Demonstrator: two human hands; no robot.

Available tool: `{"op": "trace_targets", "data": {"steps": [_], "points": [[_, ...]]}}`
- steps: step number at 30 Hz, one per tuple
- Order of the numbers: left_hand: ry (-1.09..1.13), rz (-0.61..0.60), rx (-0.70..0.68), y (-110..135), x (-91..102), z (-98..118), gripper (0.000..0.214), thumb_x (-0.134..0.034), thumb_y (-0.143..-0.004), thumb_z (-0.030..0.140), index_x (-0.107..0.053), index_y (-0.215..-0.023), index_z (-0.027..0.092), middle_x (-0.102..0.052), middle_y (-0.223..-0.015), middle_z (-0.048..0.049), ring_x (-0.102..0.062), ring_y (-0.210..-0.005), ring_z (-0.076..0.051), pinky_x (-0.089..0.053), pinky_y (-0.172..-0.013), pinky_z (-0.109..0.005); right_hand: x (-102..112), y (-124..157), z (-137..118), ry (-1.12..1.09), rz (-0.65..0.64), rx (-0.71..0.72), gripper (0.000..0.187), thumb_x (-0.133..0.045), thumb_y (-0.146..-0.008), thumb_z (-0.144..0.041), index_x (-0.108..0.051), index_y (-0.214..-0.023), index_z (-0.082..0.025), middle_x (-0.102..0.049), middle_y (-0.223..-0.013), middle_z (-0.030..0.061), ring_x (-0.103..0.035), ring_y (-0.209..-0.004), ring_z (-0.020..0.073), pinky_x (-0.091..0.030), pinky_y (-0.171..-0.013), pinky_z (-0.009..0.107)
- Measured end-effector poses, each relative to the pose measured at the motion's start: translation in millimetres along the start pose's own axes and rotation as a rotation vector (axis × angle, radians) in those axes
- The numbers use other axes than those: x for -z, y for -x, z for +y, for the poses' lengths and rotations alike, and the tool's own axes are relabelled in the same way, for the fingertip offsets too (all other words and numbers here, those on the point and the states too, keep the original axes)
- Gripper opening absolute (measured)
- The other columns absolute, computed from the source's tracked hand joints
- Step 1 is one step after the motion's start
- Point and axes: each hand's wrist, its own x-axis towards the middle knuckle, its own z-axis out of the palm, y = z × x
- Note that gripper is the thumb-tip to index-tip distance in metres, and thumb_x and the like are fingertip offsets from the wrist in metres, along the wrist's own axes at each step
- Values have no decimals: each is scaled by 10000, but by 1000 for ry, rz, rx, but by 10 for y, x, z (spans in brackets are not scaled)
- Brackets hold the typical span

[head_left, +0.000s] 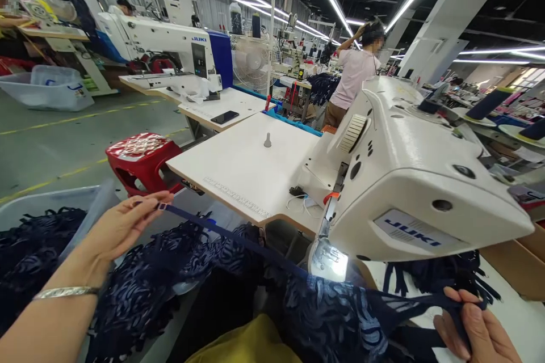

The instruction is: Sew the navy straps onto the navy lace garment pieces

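My left hand (123, 227) pinches the end of a narrow navy strap (230, 235) near its small clear slider, out to the left above a bin. The strap runs taut to the right, under the lit needle area (327, 261) of a white JUKI sewing machine (409, 181). My right hand (472, 329), at the lower right, is closed on the other end of the strap and on the navy lace garment (323, 312) that lies in front of the machine.
A grey bin (51, 198) holds more navy lace pieces at the left. A red stool (142, 156) stands beside the white table (251, 164). A phone (224, 117) lies on the table behind. Another person (353, 76) stands at the far stations.
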Motion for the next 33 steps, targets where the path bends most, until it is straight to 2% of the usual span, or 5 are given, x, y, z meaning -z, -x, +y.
{"op": "trace_targets", "data": {"steps": [5, 9, 16, 28, 33], "points": [[237, -13, -69, 108, -499, 310, 299, -627, -831, 373, -406, -767, 182, -521, -676, 89, -528, -655, -25, -507, -691, -162, -115, 191, 41, 158, -31, 35, 448, -785, -623, -534, -675, -915, -212, -640, -812, 3, -508, -525, 67, -451, -420, 180], [189, -355, 19, 571, -1156, 407, 287, -655, -807, 437, -520, -892, 199, -518, -626, 87, -313, -432, -3, -243, -373, -93, -285, 469, 132, 415, -207, 371, 270, -676, -792, -445, -687, -924, -209, -580, -577, -48, -566, -567, 94, -493, -573, 183], [-237, -913, -12, 1395, -2006, 371, 286, -513, -875, 486, -582, -841, 210, -607, -718, 27, -533, -608, -94, -442, -553, -197, -706, 893, 161, 698, -637, 892, 124, -550, -919, -226, -665, -963, -216, -726, -793, -8, -677, -661, 120, -507, -650, 204], [-718, -642, -1287, 1496, -2073, 180, 205, -361, -952, 194, -560, -1000, 179, -637, -811, -9, -590, -703, -136, -459, -613, -242, -827, 1006, 326, 902, -448, 1209, 164, -462, -952, -145, -609, -1015, -181, -726, -752, 32, -655, -611, 153, -507, -593, 272], [-830, -500, -1498, 1527, -2078, 178, 253, -315, -941, 103, -533, -1069, 116, -657, -854, -46, -602, -717, -143, -461, -627, -263, -805, 1039, 384, 843, -510, 1085, 267, -392, -966, -126, -575, -1156, -173, -739, -943, 59, -687, -764, 171, -549, -703, 279]]}}
